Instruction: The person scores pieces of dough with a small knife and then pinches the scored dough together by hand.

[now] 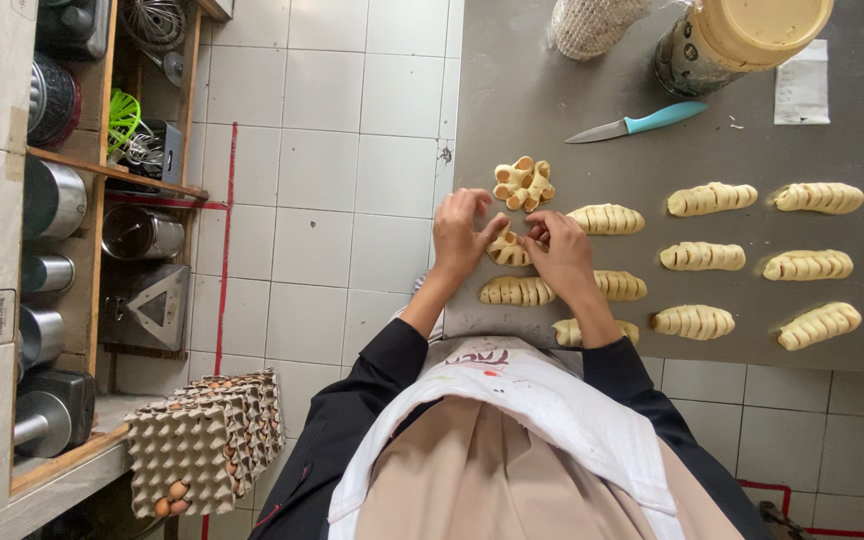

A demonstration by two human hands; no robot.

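Note:
My left hand (pixel 460 236) and my right hand (pixel 558 252) meet over a sliced sausage-dough piece (pixel 507 250) on the steel table (pixel 532 110); the fingertips of both pinch it and bend it round. Just beyond it lies a finished flower-shaped sausage bun (pixel 523 184). Close to my body sits another sliced dough log (pixel 517 291), and one more dough log (pixel 607 219) lies right of my right hand. Part of the held piece is hidden under my fingers.
Several more sliced dough logs (pixel 808 265) lie in rows to the right. A knife with a turquoise handle (pixel 637 124), a large tub (pixel 742 40), a mesh-wrapped container (pixel 592 22) and a paper slip (pixel 802 85) stand at the far side. Left: tiled floor, egg trays (pixel 202 440), shelves with pots (pixel 52 200).

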